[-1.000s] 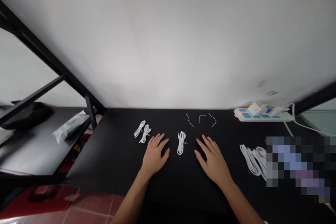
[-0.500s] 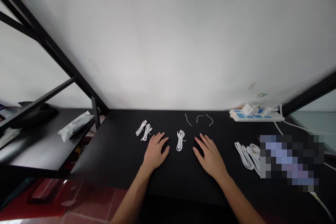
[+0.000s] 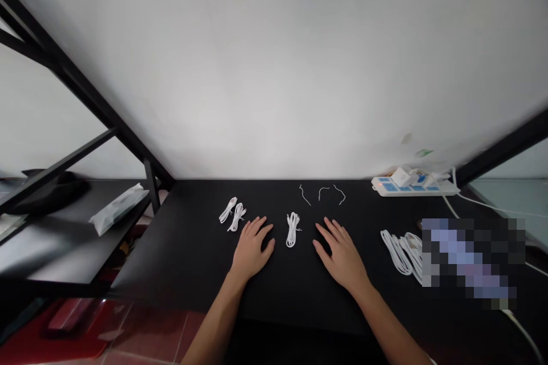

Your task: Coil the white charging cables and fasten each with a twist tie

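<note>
Flat on the black desk (image 3: 180, 256) rests my left hand (image 3: 252, 248), fingers apart and holding nothing. My right hand (image 3: 340, 251) lies the same way farther right, also with spread fingers. Between them is a white charging cable (image 3: 292, 230), coiled and tied, touched by neither hand. Two more small white cable bundles, one at the far left (image 3: 228, 210) and one beside it (image 3: 237, 217), lie just left of my left hand. Behind my right hand are three thin white twist ties: a left one (image 3: 305, 195), a curved middle one (image 3: 322, 193) and a right one (image 3: 341, 194).
Looser white cables (image 3: 398, 251) lie to the right, next to a pixelated area. At the back right a white power strip (image 3: 415, 188) holds plugged-in chargers. A plastic-wrapped packet (image 3: 120, 208) sits on the left-hand shelf, beyond a black metal frame (image 3: 152, 182).
The view has shifted slightly, so everything sits a few pixels farther left. Both hands and the cables keep their places on the desk.
</note>
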Demonstrator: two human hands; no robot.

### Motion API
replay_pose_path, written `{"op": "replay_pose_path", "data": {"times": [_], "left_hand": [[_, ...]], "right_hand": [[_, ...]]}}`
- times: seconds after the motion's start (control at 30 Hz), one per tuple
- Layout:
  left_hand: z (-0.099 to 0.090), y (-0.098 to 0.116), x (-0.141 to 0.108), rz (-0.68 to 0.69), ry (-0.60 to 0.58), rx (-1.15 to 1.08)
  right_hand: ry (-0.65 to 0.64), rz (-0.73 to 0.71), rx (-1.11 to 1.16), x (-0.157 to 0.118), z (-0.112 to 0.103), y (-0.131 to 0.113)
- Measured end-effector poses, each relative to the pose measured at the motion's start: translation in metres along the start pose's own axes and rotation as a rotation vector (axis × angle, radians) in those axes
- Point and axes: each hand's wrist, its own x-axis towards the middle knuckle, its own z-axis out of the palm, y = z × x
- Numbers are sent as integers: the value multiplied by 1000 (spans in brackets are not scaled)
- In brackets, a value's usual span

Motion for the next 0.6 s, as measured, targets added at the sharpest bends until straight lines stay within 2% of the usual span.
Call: {"op": "replay_pose_path", "data": {"times": [0.6], "left_hand": [[0,1,4,-18,-16,5]], "right_hand": [[-18,6,-5,2,-2,-1]]}}
